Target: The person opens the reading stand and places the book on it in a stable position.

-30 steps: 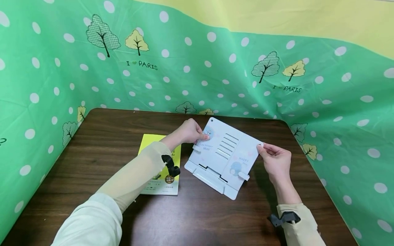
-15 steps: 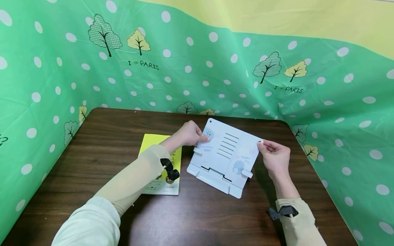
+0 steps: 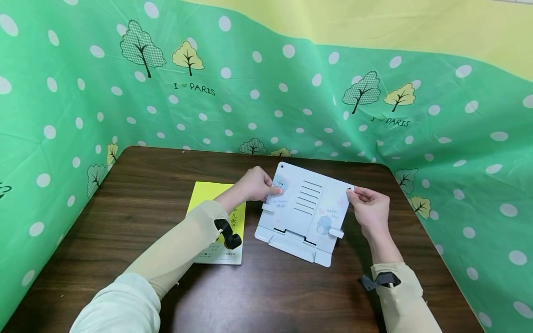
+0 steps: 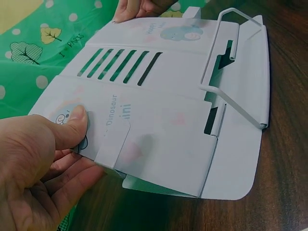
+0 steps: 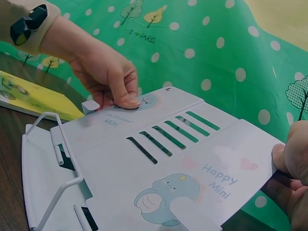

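A white book stand (image 3: 306,199) with slots, blue dinosaur prints and small side clips is tilted above the table. My left hand (image 3: 255,185) pinches its left edge, thumb on the printed face and fingers behind, as the left wrist view shows. At the upper right corner, my right hand (image 3: 372,210) grips the panel between thumb and fingers. A wire holder (image 4: 233,62) stands out over the lower ledge (image 4: 240,159) in the left wrist view. In the right wrist view the left hand (image 5: 108,79) holds the far edge and the right hand (image 5: 291,173) the near corner.
A yellow book (image 3: 220,222) lies on the dark wooden table (image 3: 266,296), partly under the left forearm. Green dotted cloth (image 3: 270,92) hangs behind the table and at both sides.
The book stand has turned slightly, its lower end shifting right and its top edge levelling a little. Both hands have kept their hold, and the right hand has moved slightly left. The yellow book stays put.
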A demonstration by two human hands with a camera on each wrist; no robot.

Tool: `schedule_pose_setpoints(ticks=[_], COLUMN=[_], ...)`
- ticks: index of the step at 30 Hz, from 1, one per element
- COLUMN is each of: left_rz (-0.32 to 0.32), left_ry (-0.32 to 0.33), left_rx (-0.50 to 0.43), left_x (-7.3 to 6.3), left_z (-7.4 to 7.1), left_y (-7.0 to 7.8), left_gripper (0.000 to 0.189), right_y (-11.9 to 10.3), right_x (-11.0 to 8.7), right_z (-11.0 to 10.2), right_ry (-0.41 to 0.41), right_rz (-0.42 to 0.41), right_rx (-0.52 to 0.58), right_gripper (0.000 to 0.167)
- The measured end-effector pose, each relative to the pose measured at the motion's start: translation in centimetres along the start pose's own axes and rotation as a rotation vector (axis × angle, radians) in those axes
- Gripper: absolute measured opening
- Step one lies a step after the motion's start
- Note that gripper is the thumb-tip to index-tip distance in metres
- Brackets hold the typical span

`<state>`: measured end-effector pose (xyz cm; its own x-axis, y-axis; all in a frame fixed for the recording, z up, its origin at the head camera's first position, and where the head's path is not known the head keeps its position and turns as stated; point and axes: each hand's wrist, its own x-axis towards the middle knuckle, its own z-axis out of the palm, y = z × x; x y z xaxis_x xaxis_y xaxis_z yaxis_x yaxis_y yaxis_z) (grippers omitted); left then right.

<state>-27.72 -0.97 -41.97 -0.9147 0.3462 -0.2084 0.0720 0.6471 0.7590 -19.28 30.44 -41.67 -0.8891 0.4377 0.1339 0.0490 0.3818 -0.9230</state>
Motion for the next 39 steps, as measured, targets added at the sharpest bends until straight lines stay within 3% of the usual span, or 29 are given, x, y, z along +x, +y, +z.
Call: schedule_pose_setpoints(ticks=[39], left_rz=[0.015], left_ry=[0.022], left_rx=[0.011], left_x=[-2.3], left_z=[0.5], left_y=[0.2], left_gripper=[0.04], right_y=[-0.3], right_x=[2.3], right_z=[1.0], right_ry=[-0.091], right_rz=[0.014], right_rx=[-0.042], right_gripper=[0.034])
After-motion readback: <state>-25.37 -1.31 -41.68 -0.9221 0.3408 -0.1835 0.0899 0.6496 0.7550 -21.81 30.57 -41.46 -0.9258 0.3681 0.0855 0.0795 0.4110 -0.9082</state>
